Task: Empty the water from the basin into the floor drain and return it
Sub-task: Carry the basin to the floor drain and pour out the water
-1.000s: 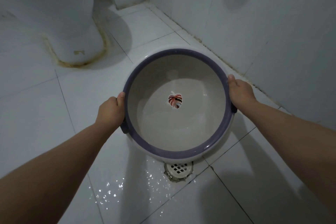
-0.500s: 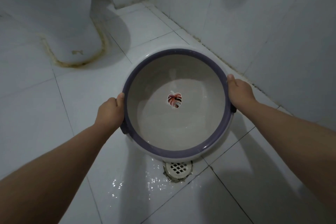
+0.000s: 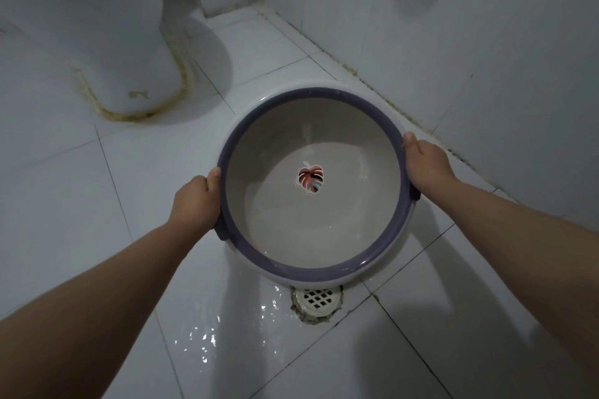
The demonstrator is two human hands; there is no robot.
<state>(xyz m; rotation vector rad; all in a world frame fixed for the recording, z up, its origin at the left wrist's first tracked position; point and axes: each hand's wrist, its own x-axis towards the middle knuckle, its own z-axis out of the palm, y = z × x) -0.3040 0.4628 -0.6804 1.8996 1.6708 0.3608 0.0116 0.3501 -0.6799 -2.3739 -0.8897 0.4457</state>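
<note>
A round white basin (image 3: 252, 126) with a purple rim and a red leaf sticker on its bottom hangs above the floor. My left hand (image 3: 196, 202) grips its left rim and my right hand (image 3: 428, 163) grips its right rim. Only a thin film of water shows at the basin's near inner side. The white floor drain (image 3: 319, 298) lies just below the basin's near edge, partly hidden by it. Water glistens on the tiles (image 3: 207, 334) left of the drain.
A white toilet base (image 3: 129, 52) with stained sealant stands at the upper left. Tiled walls (image 3: 486, 42) run along the right and far side, meeting the floor close behind the basin. White floor tiles spread around my arms.
The basin has stayed in both hands and barely moved. The splashing drops on the floor have settled into a wet sheen left of the drain.
</note>
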